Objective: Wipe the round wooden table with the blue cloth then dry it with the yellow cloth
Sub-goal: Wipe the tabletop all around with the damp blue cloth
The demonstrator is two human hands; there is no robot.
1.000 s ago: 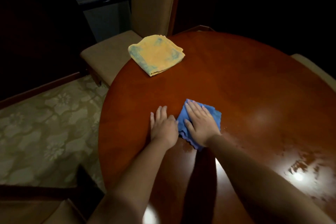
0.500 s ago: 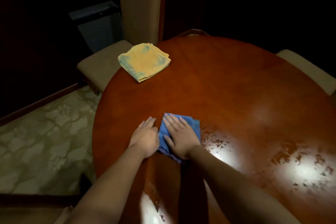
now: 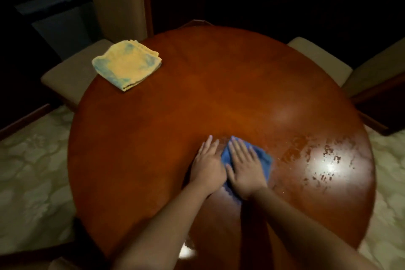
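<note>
The round wooden table [image 3: 197, 98] fills the middle of the head view, glossy and reddish brown, with wet streaks on its right side. My right hand [image 3: 244, 169] presses flat, fingers straight, on the crumpled blue cloth [image 3: 264, 161] near the table's front centre. Beside it, my left hand [image 3: 208, 163] lies flat with its fingers straight, at the cloth's left edge. A folded yellow cloth [image 3: 127, 63] with bluish stains rests at the table's far left rim, well apart from both hands.
A beige upholstered chair [image 3: 72, 72] stands behind the yellow cloth, its tall back rising at the top. Another beige chair [image 3: 324, 59] stands at the far right. A dark box [image 3: 61, 26] stands at the back left. Pale patterned carpet [image 3: 32, 182] surrounds the table.
Both hands and the blue cloth have slid to the right and further onto the table. The camera view has shifted, showing the whole tabletop.
</note>
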